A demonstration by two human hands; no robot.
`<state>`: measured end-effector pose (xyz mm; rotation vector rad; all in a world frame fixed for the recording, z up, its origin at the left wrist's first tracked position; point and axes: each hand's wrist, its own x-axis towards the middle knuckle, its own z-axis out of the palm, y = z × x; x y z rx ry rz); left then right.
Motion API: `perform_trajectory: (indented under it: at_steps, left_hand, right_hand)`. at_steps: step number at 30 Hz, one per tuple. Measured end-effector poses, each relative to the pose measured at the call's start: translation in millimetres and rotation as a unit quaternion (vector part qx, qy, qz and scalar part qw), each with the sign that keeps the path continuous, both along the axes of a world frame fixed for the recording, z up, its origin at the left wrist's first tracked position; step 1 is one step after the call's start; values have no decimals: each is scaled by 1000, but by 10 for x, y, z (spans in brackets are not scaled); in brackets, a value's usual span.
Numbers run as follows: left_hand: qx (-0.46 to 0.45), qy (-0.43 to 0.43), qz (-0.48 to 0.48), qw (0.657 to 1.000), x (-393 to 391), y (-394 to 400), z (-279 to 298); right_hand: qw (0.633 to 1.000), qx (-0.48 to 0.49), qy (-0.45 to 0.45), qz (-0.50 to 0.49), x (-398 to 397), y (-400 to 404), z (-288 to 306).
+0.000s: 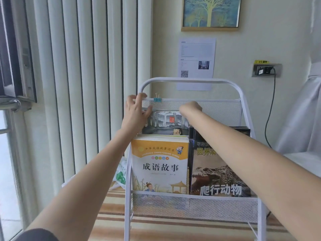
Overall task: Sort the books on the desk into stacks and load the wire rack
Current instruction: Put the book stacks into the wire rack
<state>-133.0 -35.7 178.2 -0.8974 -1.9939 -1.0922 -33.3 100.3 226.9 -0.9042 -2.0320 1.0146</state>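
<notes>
A white wire rack point(191, 81) stands in front of me with books in two tiers. In the upper tier a grey illustrated book point(165, 123) leans against the mesh back. My left hand point(136, 112) rests on that book's top left corner, its fingers touching the rack's mesh rail. My right hand point(190, 107) reaches over the book's top edge, fingers curled behind it and hidden. In the lower tier stand a white and orange story book point(159, 168) fronting a stack and a dark reptile book point(218, 178) with a crocodile.
A blue binder clip point(157, 99) sits on the mesh rail. Vertical blinds point(83, 84) hang at the left, a wall socket with a cable point(266, 70) at the right. A plastic bag point(121, 173) lies left of the rack on the striped floor.
</notes>
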Motion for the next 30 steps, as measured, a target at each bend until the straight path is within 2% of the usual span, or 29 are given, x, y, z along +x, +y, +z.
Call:
perform_trajectory:
  at_steps: [3, 8, 10, 13, 16, 18, 23, 25, 27, 30]
  left_hand:
    - [-6, 19, -7, 1000, 10, -35, -13]
    - [18, -8, -19, 1000, -2, -42, -16]
    - [42, -24, -30, 998, -34, -35, -30]
    - [59, -12, -33, 998, -70, -32, -57]
    - [66, -7, -40, 997, -52, -42, -65]
    - [78, -18, -43, 996, -50, -44, -72]
    - [94, -31, -48, 994, -46, -55, -87]
    - [85, -41, -47, 994, -10, -66, -74]
    - [82, -46, -45, 995, -3, -62, -68]
    - [81, -48, -37, 995, -24, -57, -62]
  right_hand:
    - [994, 88, -60, 5, 7, 64, -5]
    - [981, 116, -144, 54, 120, 90, 95]
    - [971, 152, -179, 43, 183, 133, 98]
    - [957, 216, -193, 10, 226, 240, 23]
    - [953, 217, -213, 16, 212, 288, 0]
    - [956, 210, -205, 8, 215, 305, 2]
    - [948, 273, -162, 11, 192, 405, -140]
    - [931, 325, -167, -9, 210, 375, -108]
    - [905, 405, -119, -52, 236, 321, -37]
    - [876, 476, -76, -1, 212, 268, -80]
